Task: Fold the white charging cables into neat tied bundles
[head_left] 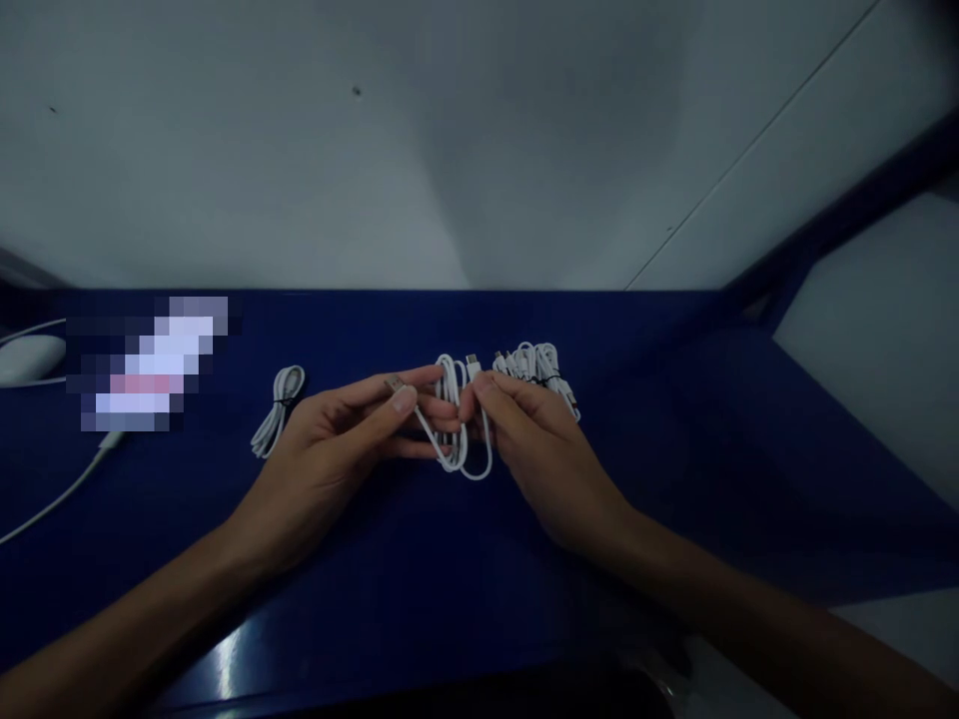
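Both my hands meet over the middle of the blue table point(420, 609). Between them hangs a looped white cable point(459, 439). My left hand point(341, 439) pinches one end of it, a plug, between thumb and forefinger. My right hand point(531, 434) has its fingers closed on the loops from the other side. Just behind my right hand lies a pile of several coiled white cables point(540, 367). To the left of my left hand lies one tied white cable bundle point(276, 409).
A white wall rises behind the table. At the far left a white rounded object point(28, 358) sits with a white cord point(60, 494) trailing across the table; a blurred patch lies beside it. A dark blue frame bar point(846, 215) runs along the right.
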A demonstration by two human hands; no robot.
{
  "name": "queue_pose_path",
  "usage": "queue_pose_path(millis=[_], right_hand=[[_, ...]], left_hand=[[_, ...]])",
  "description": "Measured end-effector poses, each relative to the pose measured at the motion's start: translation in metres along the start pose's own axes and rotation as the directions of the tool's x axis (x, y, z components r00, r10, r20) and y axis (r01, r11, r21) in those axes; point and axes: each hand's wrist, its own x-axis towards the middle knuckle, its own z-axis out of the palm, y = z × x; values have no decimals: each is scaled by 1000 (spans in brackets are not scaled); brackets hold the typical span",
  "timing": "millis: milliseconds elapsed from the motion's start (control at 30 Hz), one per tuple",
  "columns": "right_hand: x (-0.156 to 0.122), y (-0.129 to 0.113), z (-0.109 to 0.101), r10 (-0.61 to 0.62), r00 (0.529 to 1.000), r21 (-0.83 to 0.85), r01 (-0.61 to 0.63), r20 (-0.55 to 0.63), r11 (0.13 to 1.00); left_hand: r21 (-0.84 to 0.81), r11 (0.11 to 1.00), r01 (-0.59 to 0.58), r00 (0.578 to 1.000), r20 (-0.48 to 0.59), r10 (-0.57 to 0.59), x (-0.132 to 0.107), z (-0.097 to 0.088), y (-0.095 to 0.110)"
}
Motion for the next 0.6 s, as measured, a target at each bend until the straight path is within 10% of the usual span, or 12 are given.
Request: queue_pose_path(millis=[600], right_hand=[[-3, -10, 2, 47, 999, -156, -47, -7, 987]], left_hand=[[8, 999, 31, 998, -55, -31, -2, 0, -4]])
